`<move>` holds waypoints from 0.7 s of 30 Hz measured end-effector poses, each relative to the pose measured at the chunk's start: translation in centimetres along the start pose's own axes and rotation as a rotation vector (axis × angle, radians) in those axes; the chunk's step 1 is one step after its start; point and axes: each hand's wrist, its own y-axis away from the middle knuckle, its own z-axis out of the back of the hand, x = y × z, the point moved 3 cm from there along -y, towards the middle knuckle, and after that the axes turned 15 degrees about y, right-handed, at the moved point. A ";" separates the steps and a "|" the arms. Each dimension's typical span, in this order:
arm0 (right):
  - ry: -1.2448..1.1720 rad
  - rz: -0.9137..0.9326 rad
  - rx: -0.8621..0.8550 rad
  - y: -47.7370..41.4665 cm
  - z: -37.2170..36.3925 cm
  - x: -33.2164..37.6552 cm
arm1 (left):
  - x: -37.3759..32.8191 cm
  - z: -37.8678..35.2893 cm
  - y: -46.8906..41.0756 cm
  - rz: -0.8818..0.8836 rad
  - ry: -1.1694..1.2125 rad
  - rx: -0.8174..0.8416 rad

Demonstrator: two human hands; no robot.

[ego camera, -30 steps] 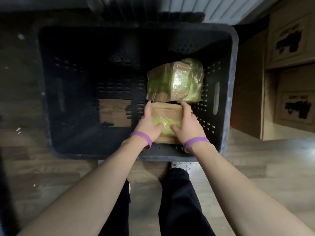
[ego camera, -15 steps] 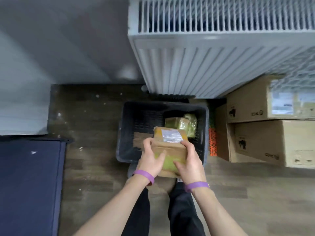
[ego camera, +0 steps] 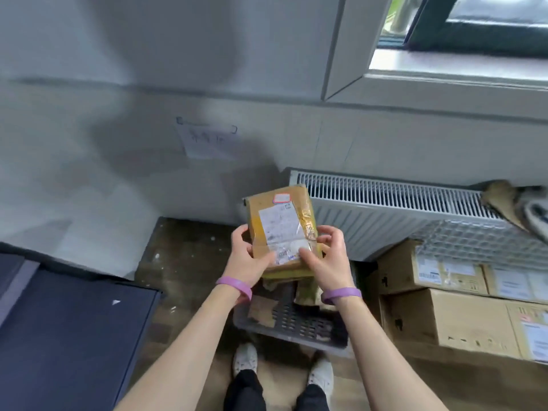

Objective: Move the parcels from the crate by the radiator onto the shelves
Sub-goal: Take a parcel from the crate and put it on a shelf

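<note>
At the bottom edge of the view two white shoes [ego camera: 245,358] stand on the wood-pattern floor [ego camera: 184,262], with dark trouser legs below them. Just beyond the toes sits the dark slotted crate [ego camera: 292,321], seen between the forearms; a scrap of brown cardboard [ego camera: 261,311] lies on its bottom, and a greenish wrapped parcel [ego camera: 307,293] shows inside it under the right wrist.

Above the crate both hands hold one brown parcel [ego camera: 278,232], raised and tilted with its white shipping label [ego camera: 280,229] facing the camera and a small red-edged sticker [ego camera: 282,198] near its far end. The left hand [ego camera: 244,262] has its grip clenched on the parcel's near left edge, thumb on top. The right hand [ego camera: 329,259] grasps the near right edge, thumb pressed on the lower part of the label. Each wrist wears a purple band [ego camera: 235,284].

To the left lies a dark blue flat panel [ego camera: 68,336]. To the right stacked cardboard boxes [ego camera: 444,315] with labels stand just beside the crate. Behind the parcel a white radiator [ego camera: 391,209] runs along the wall, a wire-mesh rack [ego camera: 474,241] in front of its right part. Further up, a paper note [ego camera: 207,140] is stuck on the grey wall, and a window [ego camera: 462,34] fills the top right corner.
</note>
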 end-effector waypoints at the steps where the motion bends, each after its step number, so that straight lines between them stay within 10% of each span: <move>1: -0.018 0.006 0.020 0.1 0.4 1.1 | -1.1 0.4 0.4 -0.038 -0.002 0.001; 21: -0.240 0.256 -0.002 0.6 5.8 8.8 | -12.0 1.0 4.1 -0.325 0.119 0.017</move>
